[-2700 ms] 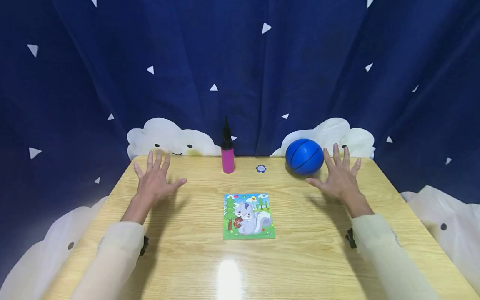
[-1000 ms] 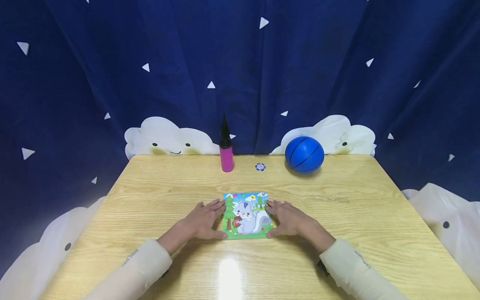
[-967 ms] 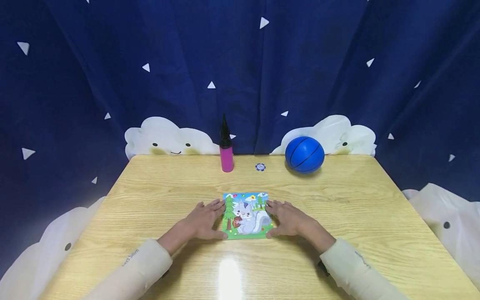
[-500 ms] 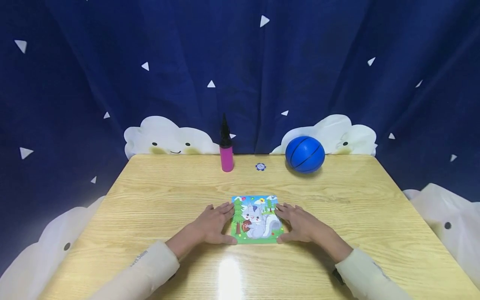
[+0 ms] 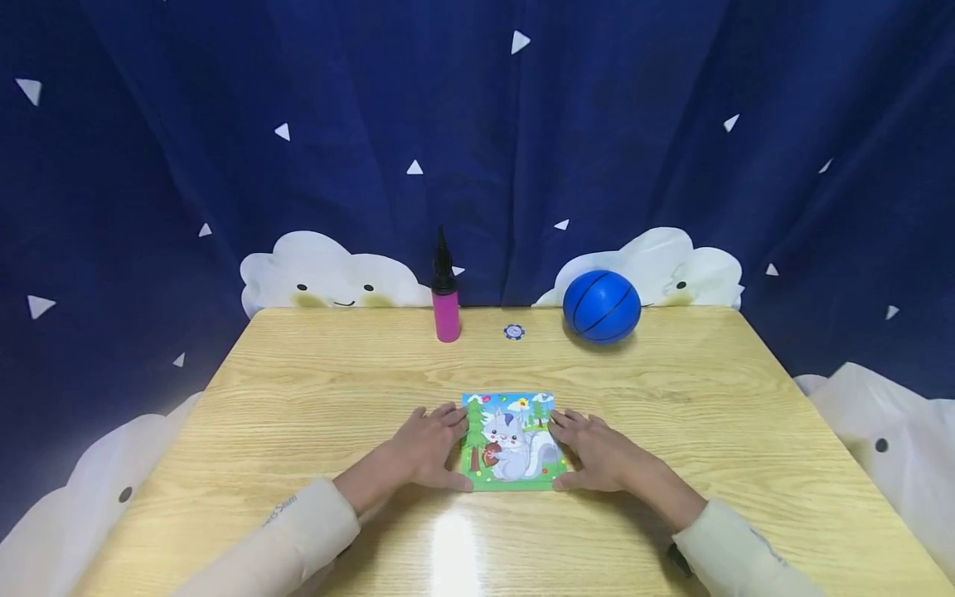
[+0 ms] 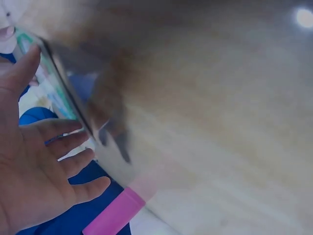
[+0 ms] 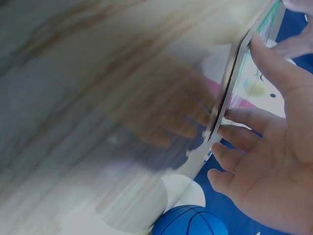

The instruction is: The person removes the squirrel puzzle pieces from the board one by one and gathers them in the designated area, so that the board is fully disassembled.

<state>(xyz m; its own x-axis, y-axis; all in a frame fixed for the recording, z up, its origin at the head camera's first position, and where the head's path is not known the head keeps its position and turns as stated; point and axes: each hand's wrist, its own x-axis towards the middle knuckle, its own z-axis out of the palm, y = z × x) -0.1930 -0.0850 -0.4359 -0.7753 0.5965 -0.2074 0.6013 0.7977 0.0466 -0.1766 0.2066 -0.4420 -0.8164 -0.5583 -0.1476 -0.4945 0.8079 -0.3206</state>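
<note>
Squirrel puzzle (image 5: 511, 442) appeared to lie flat on the wooden table (image 5: 336, 356), in the middle and nearer to the person than the other objects, between the two hands. Left hand (image 5: 427, 448) touched its left edge; the fingers were spread wide and nearly straight, and the thumb was at the near left corner. Right hand (image 5: 600, 453) touched the opposite edge in a similar manner, with its fingers apart and its thumb at the near right corner. In both wrist views, the little finger stood free of the edge. Behind the puzzle, near the far side of the table, a magenta pump (image 5: 446, 311) with a black top stood upright, a small blue and white chip (image 5: 514, 332) lay flat, and a blue ball (image 5: 601, 307) with black lines rested on the right. Dark blue curtain (image 5: 358, 124) with white triangles hung behind them.
</note>
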